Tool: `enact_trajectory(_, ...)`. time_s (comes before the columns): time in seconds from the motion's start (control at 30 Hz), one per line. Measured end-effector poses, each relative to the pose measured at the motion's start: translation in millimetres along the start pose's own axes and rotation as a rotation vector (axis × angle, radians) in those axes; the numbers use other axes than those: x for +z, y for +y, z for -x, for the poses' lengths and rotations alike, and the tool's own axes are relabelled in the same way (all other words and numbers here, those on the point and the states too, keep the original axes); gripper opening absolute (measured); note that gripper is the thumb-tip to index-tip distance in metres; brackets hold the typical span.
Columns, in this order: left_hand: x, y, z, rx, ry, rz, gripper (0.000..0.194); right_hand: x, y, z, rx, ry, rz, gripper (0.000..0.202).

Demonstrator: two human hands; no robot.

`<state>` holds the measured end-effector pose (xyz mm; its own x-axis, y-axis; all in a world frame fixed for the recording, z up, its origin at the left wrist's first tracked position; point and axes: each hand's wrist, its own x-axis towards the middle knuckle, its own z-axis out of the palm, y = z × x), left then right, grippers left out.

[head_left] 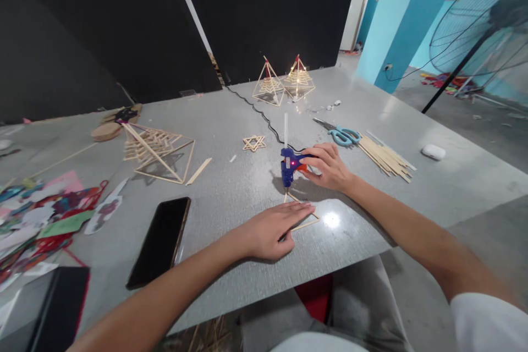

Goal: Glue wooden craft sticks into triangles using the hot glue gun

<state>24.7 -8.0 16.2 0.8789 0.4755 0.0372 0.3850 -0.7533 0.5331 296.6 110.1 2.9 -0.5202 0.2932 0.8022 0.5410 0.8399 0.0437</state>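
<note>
My right hand (328,166) is wrapped round the handle of a blue hot glue gun (287,167) with an orange trigger, a lit red light and a clear glue stick rising from its back end. Its nozzle points down at the top corner of a triangle of thin wooden sticks (306,225). Across that triangle lies my left hand (280,229), fingers stretched out flat, hiding much of the frame. Beyond the glue gun, a small wooden star (253,143) rests on the table.
Scissors (344,135), loose sticks (385,158) and a white earbud case (433,152) lie right. Left are a phone (160,242), a wooden pyramid frame (159,151) and a pile of scraps (49,214). Two pyramids (298,85) stand at the back; a black cord (264,115) crosses the table (223,203).
</note>
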Motion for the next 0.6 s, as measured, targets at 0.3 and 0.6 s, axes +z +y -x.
enact_trajectory(0.3,-1.1,1,-2,0.002,-0.013,0.01,0.091,-4,12,-4,0.167,0.086,0.056,0.034)
enact_trajectory(0.6,-3.6,4,-1,-0.005,-0.015,0.015,0.091,-3,25,1,0.256,-0.037,0.051,0.028)
